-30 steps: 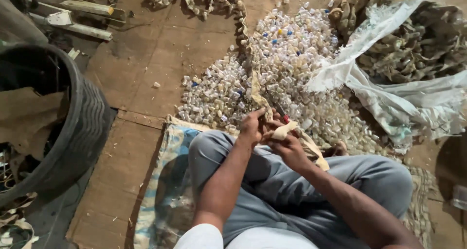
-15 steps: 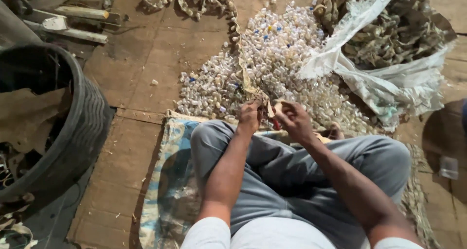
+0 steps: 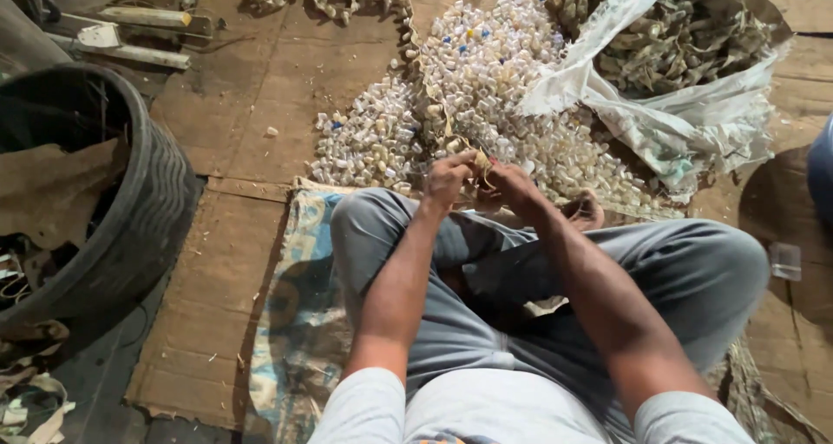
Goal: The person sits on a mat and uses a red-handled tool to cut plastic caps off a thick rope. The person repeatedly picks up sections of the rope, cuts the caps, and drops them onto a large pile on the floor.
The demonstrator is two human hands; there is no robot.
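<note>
The left hand [image 3: 449,177] and right hand [image 3: 514,186] met above the crossed legs, both pinched on a tan strip [image 3: 480,174] held between them. Just beyond lay a heap of small white caps [image 3: 486,80], beside an open white sack [image 3: 694,123].

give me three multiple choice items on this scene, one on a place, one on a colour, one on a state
1. Where is the black tub?
A. on the person's left
B. on the person's right
C. behind the white sack

2. What colour are the person's trousers?
A. red
B. grey
C. yellow

3. How are the left hand and right hand placed?
A. resting flat on the knees
B. close together on a tan strip
C. both inside the sack

Answers: 1 A, it fills the left edge beside the left knee. 2 B, both bent legs are grey. 3 B, the fingers meet over the strip in front of the pile of small whitish pieces.
</note>
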